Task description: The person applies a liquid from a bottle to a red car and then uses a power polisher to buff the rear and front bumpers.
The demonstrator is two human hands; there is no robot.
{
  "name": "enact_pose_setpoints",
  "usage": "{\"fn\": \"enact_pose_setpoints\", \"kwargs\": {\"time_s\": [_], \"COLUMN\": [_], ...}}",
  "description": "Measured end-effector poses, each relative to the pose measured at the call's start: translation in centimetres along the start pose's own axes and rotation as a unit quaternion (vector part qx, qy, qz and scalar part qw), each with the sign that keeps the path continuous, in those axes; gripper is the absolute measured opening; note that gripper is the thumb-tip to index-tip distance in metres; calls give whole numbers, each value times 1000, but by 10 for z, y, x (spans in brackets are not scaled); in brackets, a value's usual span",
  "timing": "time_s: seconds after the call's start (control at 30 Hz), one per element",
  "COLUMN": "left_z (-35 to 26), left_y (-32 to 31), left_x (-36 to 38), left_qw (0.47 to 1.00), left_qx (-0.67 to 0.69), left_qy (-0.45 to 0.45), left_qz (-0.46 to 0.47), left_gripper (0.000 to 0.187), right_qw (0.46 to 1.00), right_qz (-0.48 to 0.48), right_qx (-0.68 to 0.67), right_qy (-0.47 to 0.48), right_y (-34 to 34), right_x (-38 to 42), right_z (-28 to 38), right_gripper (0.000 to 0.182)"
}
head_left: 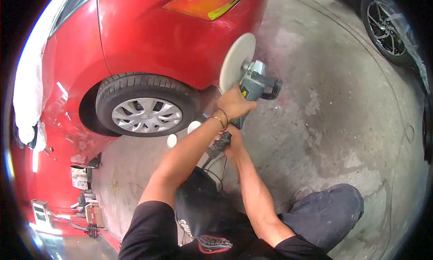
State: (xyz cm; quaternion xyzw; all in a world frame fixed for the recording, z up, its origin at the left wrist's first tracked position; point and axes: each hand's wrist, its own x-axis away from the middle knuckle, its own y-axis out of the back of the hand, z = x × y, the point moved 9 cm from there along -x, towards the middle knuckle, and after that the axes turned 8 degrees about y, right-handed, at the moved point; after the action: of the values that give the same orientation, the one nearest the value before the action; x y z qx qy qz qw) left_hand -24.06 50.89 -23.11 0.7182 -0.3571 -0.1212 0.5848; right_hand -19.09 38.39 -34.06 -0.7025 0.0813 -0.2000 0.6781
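Note:
A grey-and-black car polisher (252, 86) with a round white pad (237, 61) is in both hands. My left hand (235, 103) is closed around its body behind the pad, a bracelet at the wrist. Lower down, my right hand (231, 140) wraps the rear handle, its fingers partly hidden. The pad stands edge-on along the rear corner of the red car (153, 43), overlapping the bumper in this view. Above it is the tail light (203, 4), with yellow tape along one edge.
The car's rear wheel (146, 113) is to the left, with white round lids (172, 141) on the floor below it. A cord trails by my legs. Another car's wheel (385, 28) stands at upper right. A work lamp (41, 212) and boxes are at lower left.

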Motion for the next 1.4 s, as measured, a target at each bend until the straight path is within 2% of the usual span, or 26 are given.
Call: {"fn": "enact_pose_setpoints", "kwargs": {"time_s": [0.1, 0.3, 0.33, 0.4, 0.53, 0.63, 0.8, 0.9, 0.93, 1.03, 1.07, 1.17, 1.2, 1.3, 1.33, 1.4], "left_z": [20, 64, 69, 73, 60, 22, -6, -3, 8, 31, 44, 100, 112, 138, 145, 152], "left_y": [-22, -39, -43, -49, -63, -67, -80, -81, -84, -63, -60, -54, -48, -24, -14, 1], "left_x": [1, 16, 17, 13, -11, -30, -66, -56, -59, -31, -23, -1, 9, 37, 46, 61], "left_qw": [997, 984, 983, 986, 984, 991, 997, 990, 991, 997, 996, 980, 980, 981, 979, 974], "left_qx": [-69, -120, -106, -92, -87, -51, -26, -37, -35, -48, -49, -135, -143, -169, -179, -206], "left_qy": [40, 118, 133, 130, 151, 119, 75, 110, 106, 54, 66, 134, 126, 96, 99, 87], "left_qz": [16, 52, 76, 53, 35, 21, -15, 77, 76, -8, 24, 57, 52, 27, 13, 36], "left_gripper": [102, 105, 107, 108, 104, 102, 73, 110, 114, 100, 112, 118, 118, 121, 116, 111], "right_qw": [996, 981, 980, 978, 977, 982, 988, 984, 982, 993, 985, 976, 979, 981, 976, 982], "right_qz": [-8, -36, -27, -18, -30, -18, -26, -37, -38, -57, -70, -20, -6, -97, 32, -38], "right_qx": [-78, -138, -139, -150, -143, -119, -71, -99, -116, -65, -100, -169, -152, -117, -184, -157], "right_qy": [-43, -134, -136, -146, -153, -148, -132, -141, -141, -86, -119, -137, -135, -118, -111, -96], "right_y": [12, 18, 19, 22, 41, 40, 49, 46, 40, 50, 48, 35, 31, 21, 56, 18], "right_x": [11, 42, 43, 40, 28, 16, -4, 4, 6, 6, 11, 19, 20, 34, 6, 23], "right_z": [-18, -52, -53, -52, -24, 23, 70, 51, 47, 8, -12, -71, -91, -137, -185, -194], "right_gripper": [11, 10, 10, 11, 10, 9, 10, 11, 11, 11, 11, 12, 14, 15, 42, 37]}}
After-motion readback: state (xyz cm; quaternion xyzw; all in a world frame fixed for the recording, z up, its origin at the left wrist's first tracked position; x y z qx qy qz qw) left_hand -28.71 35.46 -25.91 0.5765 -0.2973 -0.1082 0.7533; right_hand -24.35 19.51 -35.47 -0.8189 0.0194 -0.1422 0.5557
